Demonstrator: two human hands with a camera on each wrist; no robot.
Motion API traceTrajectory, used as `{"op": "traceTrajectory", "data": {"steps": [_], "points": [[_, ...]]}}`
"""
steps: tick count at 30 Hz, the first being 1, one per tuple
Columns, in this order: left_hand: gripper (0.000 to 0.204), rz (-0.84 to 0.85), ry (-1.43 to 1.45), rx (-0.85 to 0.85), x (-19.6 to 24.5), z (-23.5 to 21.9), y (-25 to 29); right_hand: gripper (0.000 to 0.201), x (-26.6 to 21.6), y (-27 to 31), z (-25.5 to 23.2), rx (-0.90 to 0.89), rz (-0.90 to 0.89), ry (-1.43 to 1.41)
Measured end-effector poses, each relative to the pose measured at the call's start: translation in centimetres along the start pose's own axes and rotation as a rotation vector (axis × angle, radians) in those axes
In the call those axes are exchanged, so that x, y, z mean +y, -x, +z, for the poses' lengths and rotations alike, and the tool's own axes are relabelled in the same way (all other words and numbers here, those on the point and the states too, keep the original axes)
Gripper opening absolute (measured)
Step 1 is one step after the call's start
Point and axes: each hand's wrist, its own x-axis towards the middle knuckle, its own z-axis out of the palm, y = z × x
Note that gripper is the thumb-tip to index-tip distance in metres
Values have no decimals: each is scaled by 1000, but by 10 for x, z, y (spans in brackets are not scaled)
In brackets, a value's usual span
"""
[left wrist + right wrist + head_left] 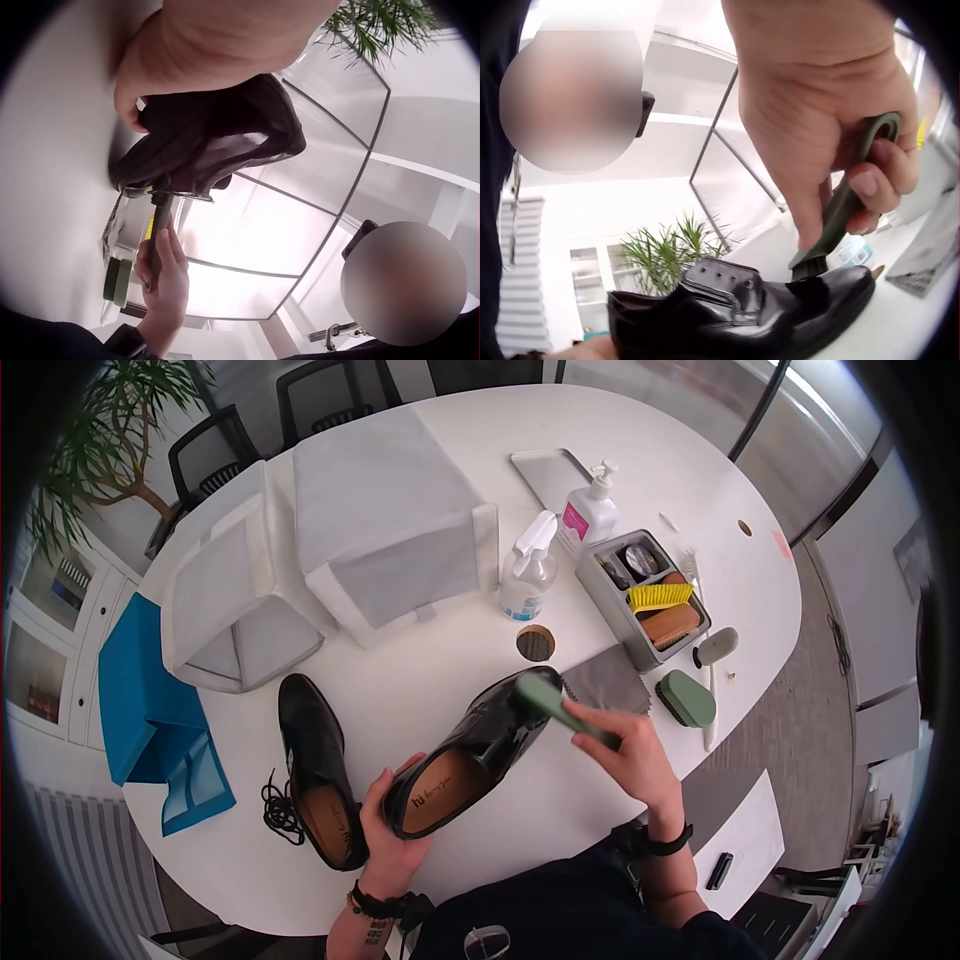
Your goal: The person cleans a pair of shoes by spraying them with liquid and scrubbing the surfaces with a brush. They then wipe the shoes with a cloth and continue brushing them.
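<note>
My left hand (393, 838) grips the heel end of a glossy black shoe (470, 760), which is held tilted over the table with its tan insole showing. In my right hand (632, 762) is the handle of a green brush (562, 711). The right wrist view shows the dark bristles against the top of the shoe (780, 315) near the toe, with the right hand's fingers (866, 184) curled round the handle. A second black shoe (318, 760) lies at the left of the held one, its laces loose beside it.
Beyond the shoes stand a spray bottle (528, 575), a pump bottle (590, 510) and a grey box (640, 622) of brushes and tins. A grey cloth (608, 682) and another green brush (686, 698) lie at right. White fabric boxes (385, 510) and a blue holder (150, 690) stand left.
</note>
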Motion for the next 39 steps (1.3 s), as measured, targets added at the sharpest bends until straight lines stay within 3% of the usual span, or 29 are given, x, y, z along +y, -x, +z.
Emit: {"op": "traceTrajectory", "data": {"steps": [2,4,6,10,12,16,18,20,23,26,30,33,39], "points": [[53,4,-1,0,0,0,0,44,3,-3,-1,132,178,283],[53,-12,-5,-14,0,-2,-2,44,4,-4,-2,136,175,266],[53,-6,-21,-18,0,1,-1,43,-3,-2,-6,1,25,138],[52,0,-72,-25,1,5,2,44,-1,-1,-4,-17,56,33],[52,11,-84,-19,1,7,2,45,4,-4,-5,73,185,215],[52,26,-119,-22,1,3,1,45,-10,-3,-10,-16,132,206],[52,22,-124,-16,1,5,2,45,-8,-1,-7,-82,41,32],[52,22,-129,-9,1,5,2,45,4,-1,-1,-16,14,3],[52,9,-108,-19,1,2,0,43,8,-4,-1,136,196,202],[53,-1,-107,-18,1,1,0,43,-7,-2,-8,-8,66,114],[53,-7,-76,-18,0,-1,-1,44,1,-2,-4,-12,81,52],[53,-11,-51,-25,0,-2,-2,45,3,-5,-4,103,204,200],[53,-11,-56,-18,-1,-2,-2,44,-4,-1,-7,-58,40,42]]}}
